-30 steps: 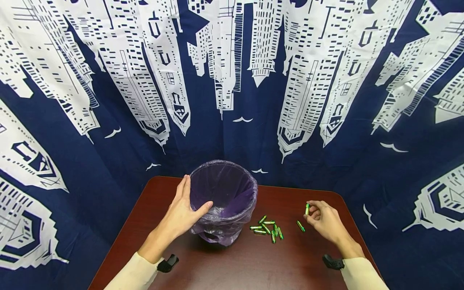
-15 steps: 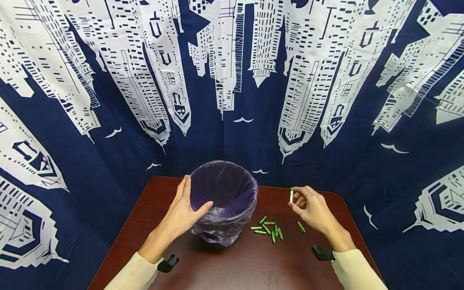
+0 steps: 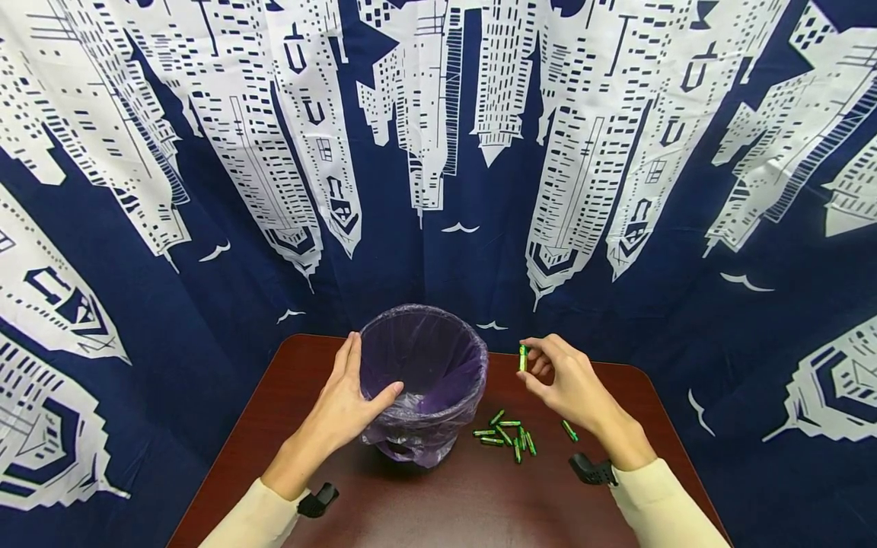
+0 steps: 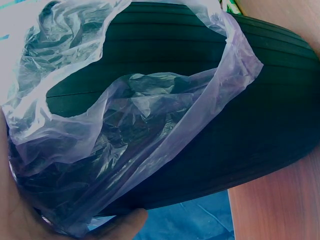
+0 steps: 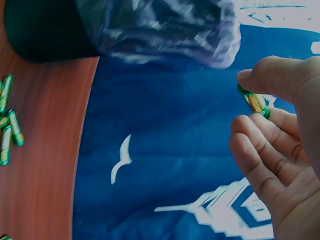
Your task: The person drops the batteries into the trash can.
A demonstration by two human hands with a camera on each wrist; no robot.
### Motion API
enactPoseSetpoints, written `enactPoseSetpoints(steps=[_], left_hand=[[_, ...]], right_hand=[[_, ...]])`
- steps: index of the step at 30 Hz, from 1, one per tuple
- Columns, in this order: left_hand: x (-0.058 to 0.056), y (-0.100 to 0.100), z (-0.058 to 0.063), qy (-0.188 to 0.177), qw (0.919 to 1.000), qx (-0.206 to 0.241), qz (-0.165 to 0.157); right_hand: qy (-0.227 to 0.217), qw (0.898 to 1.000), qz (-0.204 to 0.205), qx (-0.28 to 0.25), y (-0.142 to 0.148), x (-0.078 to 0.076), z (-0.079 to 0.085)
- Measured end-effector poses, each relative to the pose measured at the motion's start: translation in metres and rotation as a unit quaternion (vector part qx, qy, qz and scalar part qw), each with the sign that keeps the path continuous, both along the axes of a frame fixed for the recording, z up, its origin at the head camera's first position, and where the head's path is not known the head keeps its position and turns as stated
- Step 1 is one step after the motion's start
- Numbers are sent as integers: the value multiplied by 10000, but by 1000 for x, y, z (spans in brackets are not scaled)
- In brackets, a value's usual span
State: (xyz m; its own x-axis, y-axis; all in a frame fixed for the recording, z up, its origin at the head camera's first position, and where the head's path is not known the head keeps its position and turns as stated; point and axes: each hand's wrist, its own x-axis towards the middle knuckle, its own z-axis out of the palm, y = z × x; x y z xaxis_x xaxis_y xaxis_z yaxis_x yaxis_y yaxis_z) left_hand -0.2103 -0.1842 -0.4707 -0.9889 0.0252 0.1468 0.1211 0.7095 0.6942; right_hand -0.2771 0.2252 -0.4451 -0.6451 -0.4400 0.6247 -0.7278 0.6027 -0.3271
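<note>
Cloth behind: a navy fabric backdrop (image 3: 425,259) runs across my whole view, printed with white skyscrapers hanging point-down and small white birds.
Tabletop: the reddish-brown, wood-grained tabletop (image 3: 466,506) lies in front of the cloth, its far corners rounded.
Left cuff: my cream sleeve (image 3: 250,517) comes in from the lower left, with a black device (image 3: 318,501) at the wrist.
Left hand: my left hand (image 3: 346,403) is at the near left side of the bin, fingers straight and together, thumb spread away across the near rim; I cannot tell how firmly it presses.
Bin: the round, dark, ribbed bin (image 4: 255,130) stands upright, its mouth covered by a translucent purple plastic liner (image 3: 435,438) folded down outside.
Pile: a loose cluster of slim green-and-yellow cylindrical batteries (image 3: 503,434) lies on the tabletop, just right of the bin.
Held battery: one more green-and-yellow battery (image 3: 523,358) is upright in the air between bin and palm, apart from the rim.
Right hand: my right hand (image 3: 565,380) pinches that battery by its ends, between thumb and fingertip.
Stray battery: a single battery (image 3: 570,431) lies on the tabletop near my right wrist, apart from the pile.
</note>
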Motion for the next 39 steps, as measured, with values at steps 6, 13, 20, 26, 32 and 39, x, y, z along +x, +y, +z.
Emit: enactPoseSetpoints(steps=[6, 13, 20, 26, 32, 39], left_hand=[[0, 1, 1, -11, 10000, -19, -4], [0, 1, 2, 3, 10000, -43, 14], [1, 2, 2, 20, 10000, -67, 24], [1, 2, 2, 54, 10000, -60, 2], [2, 2, 1, 40, 10000, -29, 12], [1, 4, 2, 103, 9999, -71, 51]], right_hand=[[159, 9997, 158, 92, -18, 2, 19], [438, 9976, 507, 157, -41, 4, 44], [484, 9959, 703, 295, -59, 5, 61], [428, 9950, 859, 292, -70, 1, 69], [228, 9935, 1062, 355, -83, -8, 78], [-166, 9915, 1197, 486, -103, -19, 89]])
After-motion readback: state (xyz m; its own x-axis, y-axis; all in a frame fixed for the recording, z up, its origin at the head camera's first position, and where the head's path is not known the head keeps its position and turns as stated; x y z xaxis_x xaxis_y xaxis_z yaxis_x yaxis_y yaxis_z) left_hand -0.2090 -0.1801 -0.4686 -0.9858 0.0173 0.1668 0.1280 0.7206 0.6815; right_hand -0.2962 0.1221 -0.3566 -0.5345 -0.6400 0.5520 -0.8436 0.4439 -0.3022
